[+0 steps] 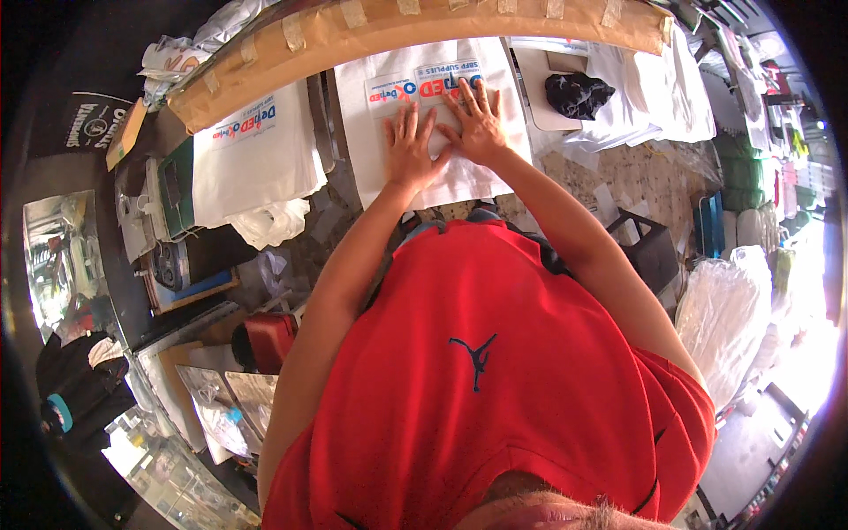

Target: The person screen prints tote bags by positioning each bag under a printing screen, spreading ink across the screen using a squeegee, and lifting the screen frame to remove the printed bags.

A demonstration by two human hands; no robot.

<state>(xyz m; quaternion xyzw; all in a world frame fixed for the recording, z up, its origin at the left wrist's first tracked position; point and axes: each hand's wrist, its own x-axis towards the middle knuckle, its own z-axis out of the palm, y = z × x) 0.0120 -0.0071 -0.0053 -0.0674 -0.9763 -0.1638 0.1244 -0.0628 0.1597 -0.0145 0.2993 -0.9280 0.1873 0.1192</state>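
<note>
A white rectangular sheet, apparently cloth (358, 159), with red and blue printing lies on a surface in front of me at the top middle. My left hand (411, 150) rests palm down on it, fingers apart over the lower part of the print. Just to its right, my right hand (477, 128) also lies flat with fingers spread, its fingertips on the print. The two thumbs are close together. Neither hand grips anything.
A taped brown cardboard-covered beam (424, 26) spans the back. Similar printed white items (247, 168) are stacked left. A black crumpled cloth (576, 95) and white fabrics (671, 88) lie right. A black crate (645, 256) and plastic-wrapped bundles (720, 318) stand lower right.
</note>
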